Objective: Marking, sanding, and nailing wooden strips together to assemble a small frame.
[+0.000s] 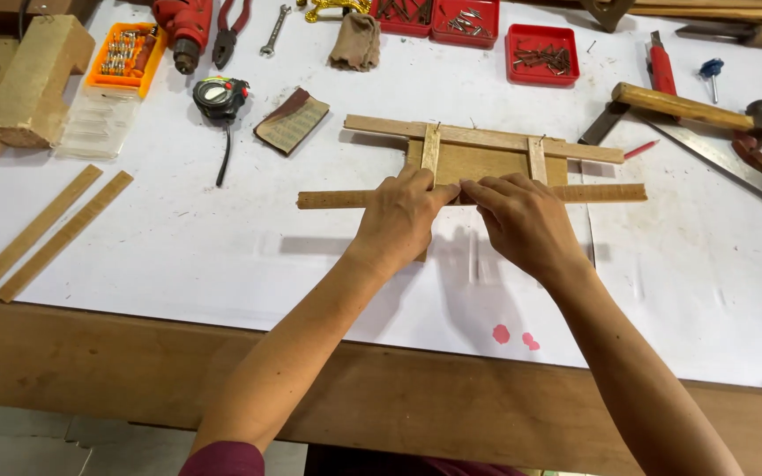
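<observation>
A small wooden frame of thin slats lies on the white-covered bench: two long horizontal slats crossed by two short upright ones over a flat board. My left hand and my right hand rest side by side on the near long slat, fingertips pinching it where they meet, just right of the left upright slat. The far long slat lies untouched. Part of the near slat is hidden under my hands.
Two loose slats lie at left beside a wooden block. A tape measure, sandpaper, pliers, a drill and red trays of nails sit behind. A hammer and square lie right.
</observation>
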